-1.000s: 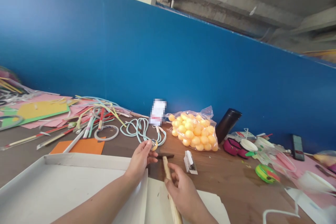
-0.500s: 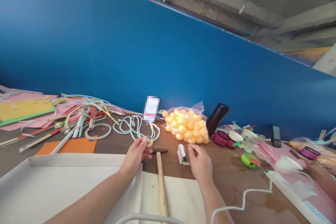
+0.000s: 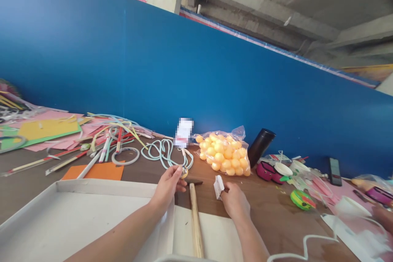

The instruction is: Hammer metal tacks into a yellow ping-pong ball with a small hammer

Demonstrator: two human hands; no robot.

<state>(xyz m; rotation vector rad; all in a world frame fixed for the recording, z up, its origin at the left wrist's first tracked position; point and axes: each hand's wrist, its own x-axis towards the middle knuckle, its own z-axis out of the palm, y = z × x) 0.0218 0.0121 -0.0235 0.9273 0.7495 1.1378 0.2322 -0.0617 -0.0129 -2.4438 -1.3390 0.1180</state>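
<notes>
Between the thumb and fingers of my left hand (image 3: pixel 170 187) is a small round, shiny silver-and-yellow thing (image 3: pixel 184 172), its kind not clear. My right hand (image 3: pixel 236 201) has its fingers curled at the open side of a small white box (image 3: pixel 219 187); the fingertips are partly hidden, and so is what lies inside. Between my hands lies a hammer (image 3: pixel 196 221), its dark head pointing away from me and its wooden handle towards me. The handle rests over a white sheet (image 3: pixel 215 229).
A white tray (image 3: pixel 107 188) stands at the left front. Behind are a bag of orange balls (image 3: pixel 224 153), a pale blue cord (image 3: pixel 162 151) and a black bottle (image 3: pixel 260 145). Tubes and coloured paper (image 3: pixel 49 129) fill the left; a tape reel (image 3: pixel 302 199) and another person's hand (image 3: pixel 382 215) are right.
My right hand has gone from beside the small white box to its opening, and the box has tilted. My left hand still holds the round thing. The view has shifted slightly.
</notes>
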